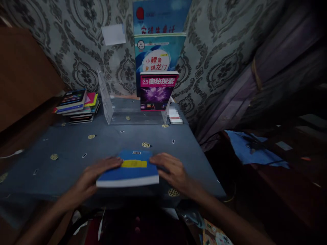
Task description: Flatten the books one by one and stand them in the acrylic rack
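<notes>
Between my hands is a thick blue book (112,175) with a yellow block and a barcode on its cover. Its white page edge faces me, and it is held low over the near side of the table. My left hand (95,170) grips its left side and my right hand (171,168) its right side, both slightly blurred. Beyond stands a clear acrylic book rack (105,98). At its right end, a purple and magenta book (156,93) is propped upright in front of a teal book (159,51) and a taller blue book (163,15).
A pile of books (76,103) lies left of the rack on the grey patterned tablecloth (122,137). A pixelated white item (175,115) is by the rack's right end. On the right are a curtain (230,92) and a blue cloth (251,149) on a dark surface.
</notes>
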`<state>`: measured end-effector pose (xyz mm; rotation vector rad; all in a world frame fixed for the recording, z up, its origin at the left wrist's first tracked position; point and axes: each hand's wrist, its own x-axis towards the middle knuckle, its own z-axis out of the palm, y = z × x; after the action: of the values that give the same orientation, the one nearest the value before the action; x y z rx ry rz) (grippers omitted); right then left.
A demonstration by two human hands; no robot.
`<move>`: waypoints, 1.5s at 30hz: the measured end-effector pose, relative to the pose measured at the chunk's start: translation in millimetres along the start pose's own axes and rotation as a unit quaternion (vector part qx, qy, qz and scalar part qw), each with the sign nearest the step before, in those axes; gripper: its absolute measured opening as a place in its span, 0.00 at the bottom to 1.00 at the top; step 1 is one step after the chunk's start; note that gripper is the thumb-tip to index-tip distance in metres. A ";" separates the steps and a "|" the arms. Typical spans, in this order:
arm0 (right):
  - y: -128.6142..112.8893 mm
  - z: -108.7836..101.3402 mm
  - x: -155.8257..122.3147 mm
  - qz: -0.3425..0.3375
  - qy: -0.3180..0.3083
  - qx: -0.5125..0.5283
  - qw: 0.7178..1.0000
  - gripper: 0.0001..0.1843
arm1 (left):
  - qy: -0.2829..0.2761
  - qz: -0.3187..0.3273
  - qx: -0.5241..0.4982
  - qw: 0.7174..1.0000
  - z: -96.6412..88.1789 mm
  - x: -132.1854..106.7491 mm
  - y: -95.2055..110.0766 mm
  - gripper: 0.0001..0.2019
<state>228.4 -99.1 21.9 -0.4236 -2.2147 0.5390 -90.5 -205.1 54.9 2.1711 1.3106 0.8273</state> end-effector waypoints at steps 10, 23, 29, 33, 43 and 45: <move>66.1 24.2 42.1 0.313 0.089 0.158 0.932 0.24 | 0.182 -0.133 -0.255 0.940 39.6 118.5 -58.8 0.30; 76.3 17.4 34.6 0.380 -0.051 -0.152 0.911 0.07 | 0.055 -0.137 0.240 0.960 43.5 118.4 -78.2 0.18; 80.3 32.3 40.9 0.290 -0.033 -0.199 0.935 0.14 | 0.042 -0.159 0.279 0.946 62.2 127.9 -81.4 0.22; 83.6 38.8 42.1 0.301 -0.028 -0.162 0.939 0.13 | 0.042 -0.155 0.271 0.949 59.8 132.3 -85.3 0.21; 107.3 29.6 67.1 0.237 -0.104 -0.212 0.942 0.20 | -0.009 -0.162 0.340 0.926 52.3 161.4 -73.4 0.19; 115.6 28.9 75.1 0.265 -0.115 -0.239 0.927 0.22 | -0.009 -0.158 0.353 0.922 54.3 163.6 -71.5 0.19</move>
<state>173.5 27.4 -6.5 -1.2989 -2.4497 0.3219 -37.2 -31.8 10.6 2.3394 2.1193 0.2065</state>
